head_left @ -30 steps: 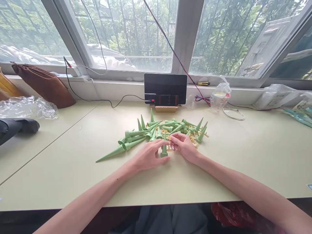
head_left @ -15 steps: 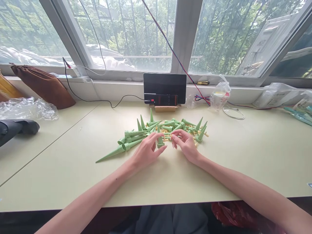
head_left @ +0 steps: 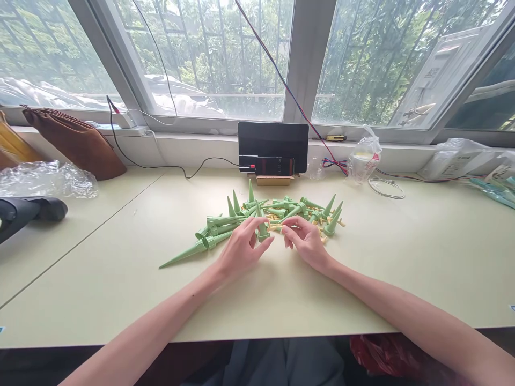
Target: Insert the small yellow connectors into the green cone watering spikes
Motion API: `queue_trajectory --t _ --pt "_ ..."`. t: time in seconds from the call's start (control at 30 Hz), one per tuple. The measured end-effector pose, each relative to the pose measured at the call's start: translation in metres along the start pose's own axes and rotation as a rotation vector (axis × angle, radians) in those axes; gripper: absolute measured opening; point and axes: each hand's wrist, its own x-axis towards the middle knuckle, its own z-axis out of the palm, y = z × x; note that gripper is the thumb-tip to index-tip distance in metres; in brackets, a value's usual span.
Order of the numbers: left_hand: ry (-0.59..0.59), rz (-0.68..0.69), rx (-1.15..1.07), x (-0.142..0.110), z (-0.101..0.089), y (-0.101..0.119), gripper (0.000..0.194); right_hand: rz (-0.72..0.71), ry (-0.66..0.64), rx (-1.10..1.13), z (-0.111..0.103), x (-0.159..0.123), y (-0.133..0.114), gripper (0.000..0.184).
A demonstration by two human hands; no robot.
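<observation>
A heap of green plastic watering spikes (head_left: 225, 229), mixed with small yellow plastic pieces (head_left: 277, 227), lies in front of me. My left hand (head_left: 243, 246) is at the heap's near edge, thumb and index finger apart, beside one upright green spike (head_left: 263, 231). Whether its fingers touch that spike I cannot tell. Opposite it, my right hand (head_left: 308, 241) pinches a small yellow piece (head_left: 283, 229) between thumb and index finger, mostly covered by the fingertips. A long spike (head_left: 183, 255) points toward the left front, and a few others stand upright at the right (head_left: 332, 222).
Behind the heap, a black tablet (head_left: 273, 140) and a phone (head_left: 274, 165) lean on a small cardboard stand (head_left: 274, 181). A plastic-wrapped cup (head_left: 363, 158) and a coiled white cable (head_left: 386, 187) are at the back right. A brown bag (head_left: 76, 142) and crumpled clear plastic (head_left: 48, 179) are at the left.
The upright spike by my left hand has shifted slightly left. My right fingertips have drawn a little apart from the left ones. The view has moved slightly.
</observation>
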Motion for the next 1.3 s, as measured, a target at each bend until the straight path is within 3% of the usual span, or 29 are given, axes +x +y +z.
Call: queue_trajectory --t 1.3 --pt "-0.058 0.017 0.003 -0.0035 0.0013 0.0006 0.03 -0.01 -0.109 -0.21 -0.0002 -0.0034 -0.0002 0.02"
